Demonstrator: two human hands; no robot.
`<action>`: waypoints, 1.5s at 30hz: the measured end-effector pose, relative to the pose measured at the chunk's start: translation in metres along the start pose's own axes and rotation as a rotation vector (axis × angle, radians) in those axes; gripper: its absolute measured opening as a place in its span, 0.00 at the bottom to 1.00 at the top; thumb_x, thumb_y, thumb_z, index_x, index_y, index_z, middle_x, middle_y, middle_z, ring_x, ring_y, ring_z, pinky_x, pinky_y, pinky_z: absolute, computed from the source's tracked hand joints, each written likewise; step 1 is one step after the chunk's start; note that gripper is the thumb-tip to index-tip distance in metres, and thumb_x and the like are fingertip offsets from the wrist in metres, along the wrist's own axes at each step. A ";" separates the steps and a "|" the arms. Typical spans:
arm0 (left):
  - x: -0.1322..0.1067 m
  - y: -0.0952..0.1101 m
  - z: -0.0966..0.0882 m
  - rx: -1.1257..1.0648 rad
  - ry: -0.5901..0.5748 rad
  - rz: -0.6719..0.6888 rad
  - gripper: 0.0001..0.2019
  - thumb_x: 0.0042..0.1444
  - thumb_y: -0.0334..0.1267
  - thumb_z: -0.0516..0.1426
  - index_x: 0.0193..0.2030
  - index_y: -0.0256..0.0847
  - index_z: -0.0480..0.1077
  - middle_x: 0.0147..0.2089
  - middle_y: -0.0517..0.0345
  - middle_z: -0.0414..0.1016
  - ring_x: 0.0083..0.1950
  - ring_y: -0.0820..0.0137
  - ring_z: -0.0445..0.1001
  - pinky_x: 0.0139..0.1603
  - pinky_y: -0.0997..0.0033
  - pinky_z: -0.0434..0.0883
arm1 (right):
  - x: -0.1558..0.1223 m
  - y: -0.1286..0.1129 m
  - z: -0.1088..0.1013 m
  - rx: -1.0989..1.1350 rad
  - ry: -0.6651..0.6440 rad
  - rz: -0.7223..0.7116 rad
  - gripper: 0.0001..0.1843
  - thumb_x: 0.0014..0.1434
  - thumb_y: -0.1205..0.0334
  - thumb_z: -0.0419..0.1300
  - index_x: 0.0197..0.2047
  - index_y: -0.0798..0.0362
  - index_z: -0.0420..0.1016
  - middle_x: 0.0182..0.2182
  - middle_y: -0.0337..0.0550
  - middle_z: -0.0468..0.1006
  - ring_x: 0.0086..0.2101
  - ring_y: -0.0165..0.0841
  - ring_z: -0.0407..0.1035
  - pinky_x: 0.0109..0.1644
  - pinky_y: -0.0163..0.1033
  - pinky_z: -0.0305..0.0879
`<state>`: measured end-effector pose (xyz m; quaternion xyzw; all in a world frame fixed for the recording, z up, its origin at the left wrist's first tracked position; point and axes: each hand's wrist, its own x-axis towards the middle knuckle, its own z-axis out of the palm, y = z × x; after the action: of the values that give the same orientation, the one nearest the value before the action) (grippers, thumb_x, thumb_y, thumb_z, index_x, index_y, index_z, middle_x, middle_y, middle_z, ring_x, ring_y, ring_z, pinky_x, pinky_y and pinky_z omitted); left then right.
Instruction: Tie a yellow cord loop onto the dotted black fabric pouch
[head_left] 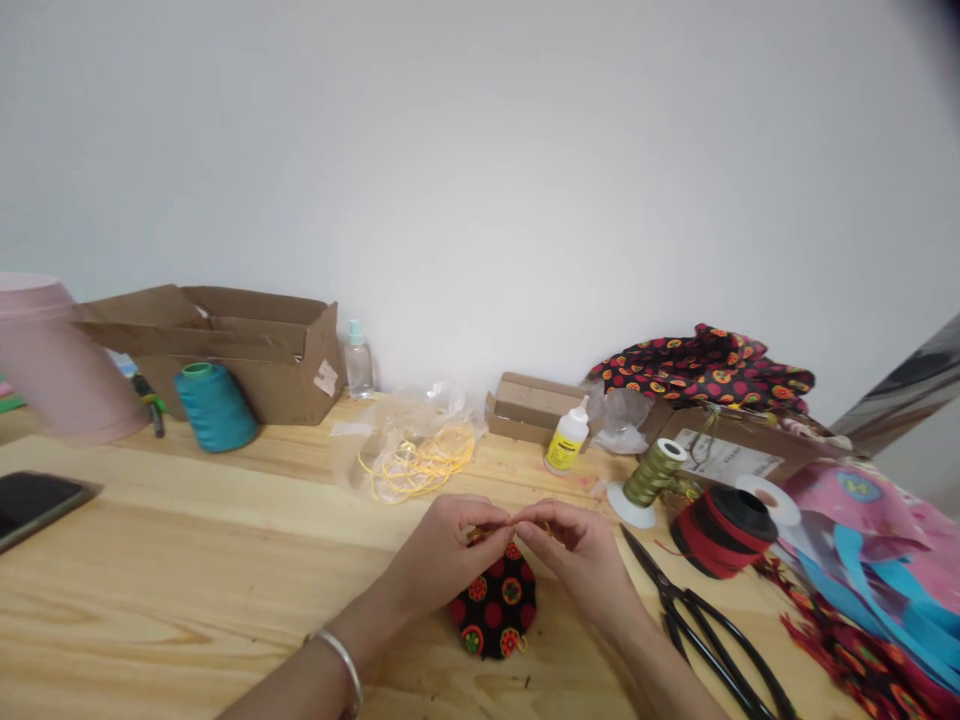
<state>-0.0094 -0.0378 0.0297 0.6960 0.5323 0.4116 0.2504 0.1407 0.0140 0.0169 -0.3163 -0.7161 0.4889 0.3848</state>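
Note:
Both my hands meet over a small black fabric piece [495, 605] printed with red and orange dots, which lies on the wooden table [187, 570]. My left hand [442, 550], with a silver bangle at the wrist, pinches the top edge of the piece. My right hand [574, 550] pinches the same spot from the other side, fingertips touching. A thin yellow cord seems to run between the fingertips, but it is too small to be sure.
Black scissors [697, 620] lie right of my right hand. Behind them stand a gold thread spool [652, 475], a red ribbon roll [720, 530] and a glue bottle [568, 438]. Yellow cord in plastic [416, 455], a teal spool [215, 405], cardboard boxes [247, 345] and a phone [34, 500] sit further off.

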 end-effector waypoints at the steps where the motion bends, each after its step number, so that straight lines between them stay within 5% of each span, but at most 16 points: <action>1: 0.000 0.000 0.000 0.010 -0.001 -0.002 0.11 0.52 0.35 0.50 0.26 0.38 0.72 0.23 0.60 0.69 0.26 0.74 0.65 0.28 0.77 0.61 | 0.000 0.000 0.001 0.001 0.008 0.019 0.07 0.47 0.61 0.59 0.28 0.55 0.75 0.26 0.43 0.76 0.28 0.32 0.69 0.33 0.36 0.65; 7: 0.001 -0.005 0.002 -0.125 -0.024 -0.096 0.10 0.51 0.37 0.52 0.26 0.38 0.72 0.24 0.60 0.71 0.28 0.73 0.66 0.29 0.77 0.61 | 0.001 0.002 0.002 0.004 0.018 0.079 0.07 0.46 0.60 0.60 0.25 0.57 0.73 0.22 0.41 0.74 0.24 0.30 0.67 0.28 0.33 0.63; 12: 0.002 -0.013 0.005 -0.457 -0.098 -0.251 0.11 0.49 0.40 0.53 0.24 0.36 0.71 0.19 0.63 0.66 0.23 0.76 0.62 0.26 0.77 0.59 | 0.002 -0.005 -0.001 -0.171 0.003 -0.117 0.07 0.50 0.64 0.56 0.25 0.55 0.73 0.24 0.41 0.73 0.27 0.31 0.67 0.31 0.34 0.63; 26: 0.000 -0.018 0.011 -0.930 -0.126 -0.442 0.07 0.44 0.36 0.58 0.22 0.33 0.71 0.20 0.61 0.68 0.23 0.78 0.60 0.26 0.77 0.57 | -0.002 -0.001 -0.005 -0.394 -0.068 -0.474 0.08 0.56 0.68 0.51 0.33 0.52 0.71 0.28 0.43 0.71 0.31 0.31 0.65 0.34 0.35 0.62; 32: 0.001 -0.016 0.010 -0.942 -0.072 -0.471 0.07 0.42 0.35 0.58 0.19 0.34 0.70 0.18 0.62 0.66 0.22 0.78 0.60 0.27 0.76 0.57 | 0.001 0.002 -0.003 -0.256 -0.017 -0.260 0.05 0.51 0.64 0.57 0.33 0.52 0.73 0.26 0.41 0.73 0.27 0.30 0.67 0.33 0.35 0.64; 37: 0.002 -0.018 0.008 -0.934 0.004 -0.432 0.10 0.43 0.36 0.58 0.16 0.34 0.66 0.17 0.64 0.63 0.22 0.77 0.60 0.29 0.75 0.57 | 0.005 0.017 -0.003 0.000 0.034 0.055 0.22 0.45 0.60 0.61 0.45 0.55 0.68 0.24 0.38 0.73 0.24 0.29 0.67 0.28 0.34 0.65; 41: 0.003 -0.023 0.009 -0.874 0.067 -0.420 0.10 0.44 0.38 0.57 0.17 0.35 0.66 0.17 0.64 0.63 0.23 0.76 0.61 0.29 0.75 0.57 | 0.005 0.019 -0.008 -0.180 0.013 -0.016 0.11 0.52 0.58 0.55 0.33 0.55 0.74 0.20 0.38 0.73 0.23 0.30 0.67 0.28 0.33 0.63; 45: 0.004 -0.025 0.008 -0.789 0.143 -0.405 0.10 0.44 0.39 0.56 0.19 0.34 0.67 0.19 0.62 0.64 0.22 0.77 0.60 0.27 0.76 0.57 | 0.001 0.009 -0.010 -0.476 -0.038 -0.203 0.13 0.57 0.61 0.50 0.28 0.52 0.75 0.19 0.37 0.73 0.22 0.29 0.67 0.27 0.32 0.60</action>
<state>-0.0159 -0.0259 0.0070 0.3987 0.4762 0.5729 0.5348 0.1495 0.0225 0.0107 -0.3150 -0.8463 0.2714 0.3330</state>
